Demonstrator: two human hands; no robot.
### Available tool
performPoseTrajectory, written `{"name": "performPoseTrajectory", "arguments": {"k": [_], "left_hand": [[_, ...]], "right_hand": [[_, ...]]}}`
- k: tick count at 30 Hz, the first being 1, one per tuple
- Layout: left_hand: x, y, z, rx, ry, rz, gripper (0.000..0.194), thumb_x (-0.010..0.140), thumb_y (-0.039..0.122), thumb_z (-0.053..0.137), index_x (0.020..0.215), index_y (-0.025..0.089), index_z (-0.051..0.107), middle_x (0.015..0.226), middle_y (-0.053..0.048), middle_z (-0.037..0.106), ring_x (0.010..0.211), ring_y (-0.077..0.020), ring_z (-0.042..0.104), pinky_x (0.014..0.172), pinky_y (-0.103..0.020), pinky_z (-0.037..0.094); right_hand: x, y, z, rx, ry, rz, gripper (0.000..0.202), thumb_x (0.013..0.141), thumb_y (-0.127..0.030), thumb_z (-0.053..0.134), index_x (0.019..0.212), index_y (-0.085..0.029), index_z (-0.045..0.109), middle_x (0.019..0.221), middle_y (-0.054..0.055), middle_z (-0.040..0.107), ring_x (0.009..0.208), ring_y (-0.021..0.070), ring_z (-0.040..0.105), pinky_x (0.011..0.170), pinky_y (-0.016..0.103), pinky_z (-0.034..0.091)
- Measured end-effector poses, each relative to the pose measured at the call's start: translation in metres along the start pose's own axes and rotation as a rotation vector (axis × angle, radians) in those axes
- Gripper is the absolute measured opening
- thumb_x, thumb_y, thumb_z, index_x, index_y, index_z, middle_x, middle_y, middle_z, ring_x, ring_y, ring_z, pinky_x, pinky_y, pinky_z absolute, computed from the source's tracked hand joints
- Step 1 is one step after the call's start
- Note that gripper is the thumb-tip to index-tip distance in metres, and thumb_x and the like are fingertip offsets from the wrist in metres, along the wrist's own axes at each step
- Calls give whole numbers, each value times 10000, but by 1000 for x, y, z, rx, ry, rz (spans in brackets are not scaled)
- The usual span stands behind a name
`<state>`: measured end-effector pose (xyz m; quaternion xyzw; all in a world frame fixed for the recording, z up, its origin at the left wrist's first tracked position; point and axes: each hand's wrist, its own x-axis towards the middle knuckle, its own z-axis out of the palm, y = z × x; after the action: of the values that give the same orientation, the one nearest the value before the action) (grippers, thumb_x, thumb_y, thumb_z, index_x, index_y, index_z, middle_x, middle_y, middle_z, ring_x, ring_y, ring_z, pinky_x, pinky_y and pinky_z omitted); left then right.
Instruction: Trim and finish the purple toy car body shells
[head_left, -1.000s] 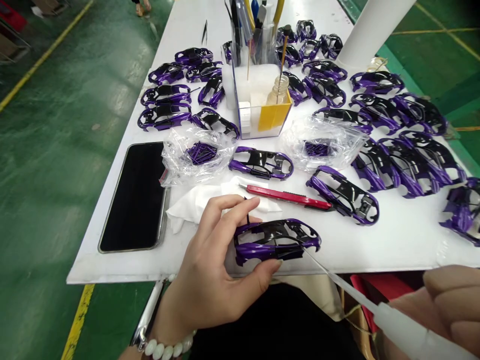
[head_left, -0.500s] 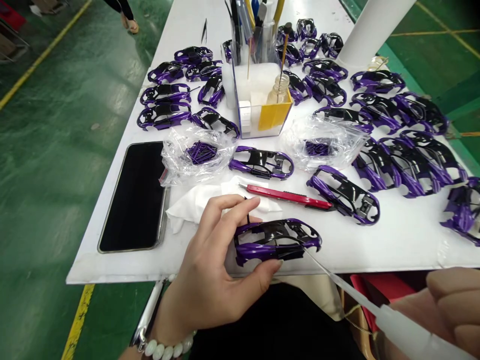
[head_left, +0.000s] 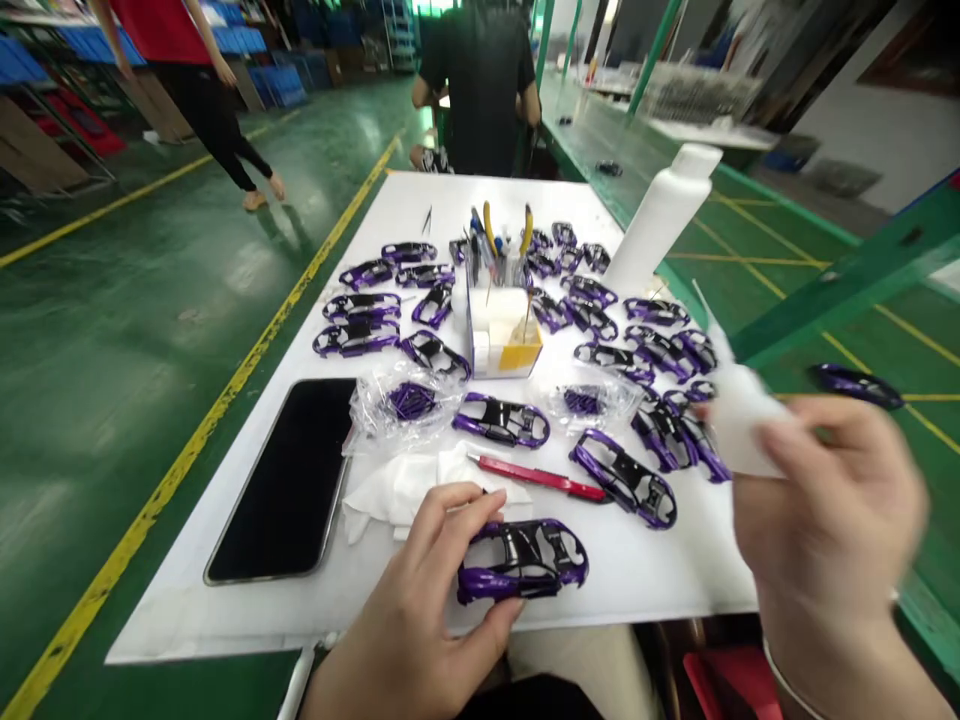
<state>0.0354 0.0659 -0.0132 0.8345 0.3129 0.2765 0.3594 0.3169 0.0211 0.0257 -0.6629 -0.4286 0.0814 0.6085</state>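
My left hand (head_left: 431, 590) grips a purple and black toy car body (head_left: 525, 562) by its left end, fingers on the far side and thumb on the near side, close above the table's front edge. Raised at the right, my right hand (head_left: 832, 500) is closed round a white squeeze bottle (head_left: 746, 420) whose thin nozzle points up; hand and bottle are blurred. Beyond the held body lie a red craft knife (head_left: 536, 475), a crumpled white tissue (head_left: 405, 490) and two more car bodies, one of them a tilted body (head_left: 624, 478) on the right.
A phone (head_left: 285, 480) lies on the left. Two plastic bags (head_left: 409, 400) hold small purple parts. A clear tool holder (head_left: 504, 350) stands mid-table among several car bodies, with a tall white bottle (head_left: 664, 215) behind. One person (head_left: 480, 90) sits beyond the table; another walks at left.
My right hand has lifted the squeeze bottle from beside the car body and turned its nozzle upward. My left hand still holds the body. The view has tilted up, showing more of the room.
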Motion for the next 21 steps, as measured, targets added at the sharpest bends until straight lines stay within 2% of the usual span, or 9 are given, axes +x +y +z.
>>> {"name": "performPoseTrajectory", "arguments": {"k": [2,4,7,10,15,19,21], "left_hand": [[-2,-2,2,-1,15,21,696,856,123,623,1482,325,396,1363,-102,512,1280,-272,594,1023,-349,591],[-2,-5,4,-4,32,31,718,830,97,622,1478,324,413,1357,-111,540,1266,-289,615,1004,-367,605],[-2,-8,6,-13,50,34,724,807,86,644,1466,315,449,1361,-119,562,1276,-308,615,1026,-407,594],[-1,-10,6,-42,56,26,701,806,115,677,1452,296,474,1361,-127,561,1293,-320,601,1054,-441,573],[-3,-8,4,-97,43,-34,615,870,242,699,1440,289,473,1376,-142,523,1293,-322,593,1064,-467,556],[-2,-4,0,-133,-35,-118,650,832,260,723,1436,248,485,1403,-172,505,1298,-352,590,1064,-480,552],[0,-5,0,-127,-74,-142,676,786,235,747,1420,232,514,1373,-180,529,1212,-348,648,1013,-473,585]], "right_hand": [[25,-3,19,32,-79,-36,302,807,-414,766,857,-291,495,716,-47,454,592,166,495,555,308,431],[49,-1,41,12,-206,-51,353,756,-393,798,898,-272,498,668,-61,506,593,171,536,583,317,460],[84,8,75,-101,-293,-59,306,856,-380,768,988,-205,554,781,-31,602,687,168,602,704,348,529],[108,18,98,-247,-346,-21,244,972,-383,686,1058,-164,619,898,6,628,726,155,611,711,337,555],[121,33,108,-404,-397,4,278,988,-364,681,1169,-161,627,1077,55,654,887,196,658,789,382,589],[119,42,110,-451,-459,-10,270,991,-371,677,1154,-160,635,1066,54,660,879,195,662,794,387,591],[118,46,114,-470,-491,-2,250,994,-369,674,1129,-161,642,1047,50,664,862,187,662,784,377,592]]}}
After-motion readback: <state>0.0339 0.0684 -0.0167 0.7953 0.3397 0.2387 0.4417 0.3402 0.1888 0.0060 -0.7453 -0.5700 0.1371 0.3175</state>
